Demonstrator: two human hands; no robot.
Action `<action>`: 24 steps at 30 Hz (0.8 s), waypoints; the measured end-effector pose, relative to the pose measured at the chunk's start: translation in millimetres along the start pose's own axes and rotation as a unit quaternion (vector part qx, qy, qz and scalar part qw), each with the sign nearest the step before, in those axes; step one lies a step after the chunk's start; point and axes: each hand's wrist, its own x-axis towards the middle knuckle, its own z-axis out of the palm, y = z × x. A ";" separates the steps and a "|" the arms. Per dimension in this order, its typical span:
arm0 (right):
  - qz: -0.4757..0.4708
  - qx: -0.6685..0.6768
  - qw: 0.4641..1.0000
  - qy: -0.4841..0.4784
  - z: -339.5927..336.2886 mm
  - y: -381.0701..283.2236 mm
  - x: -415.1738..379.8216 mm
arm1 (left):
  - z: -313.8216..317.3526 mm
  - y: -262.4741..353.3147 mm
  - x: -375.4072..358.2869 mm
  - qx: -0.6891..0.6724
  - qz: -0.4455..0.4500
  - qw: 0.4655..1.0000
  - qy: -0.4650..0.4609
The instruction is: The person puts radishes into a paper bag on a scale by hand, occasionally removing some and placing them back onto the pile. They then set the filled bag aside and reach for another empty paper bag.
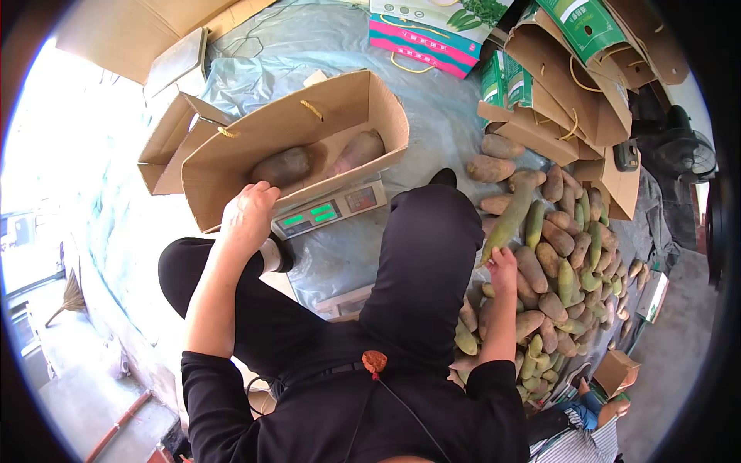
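An open cardboard box (340, 103) with yellow rope handles rests on a digital scale (328, 211) whose green readouts are lit. Inside the box lie two large brownish vegetables, one on the left (282, 167) and one on the right (357, 153). My left hand (251, 211) is at the near left rim of the box, its fingers bent over the edge. On the right, my right hand (502, 266) grips the lower end of a long green vegetable (511, 216), which is tilted above a large pile of brown and green vegetables (563, 243).
Open cardboard boxes (552, 85) stack up at the upper right, near a black fan (683, 147). A pink and green printed box (424, 42) stands at the top. Another open carton (171, 147) is left of the scale. Part of another person (590, 409) shows at the lower right.
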 end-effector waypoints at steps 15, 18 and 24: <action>-0.004 -0.006 0.917 -0.400 222.1 -268.5 -90.6 | 4.0 -3.9 -2.4 0.031 0.029 0.999 0.023; 0.072 0.029 0.896 -0.437 267.8 -241.3 -97.6 | 4.9 -4.9 -3.6 0.035 0.028 0.999 0.024; 0.201 0.054 0.896 -0.393 326.6 -180.5 -99.9 | 6.6 -4.8 -3.0 0.038 0.033 0.998 0.037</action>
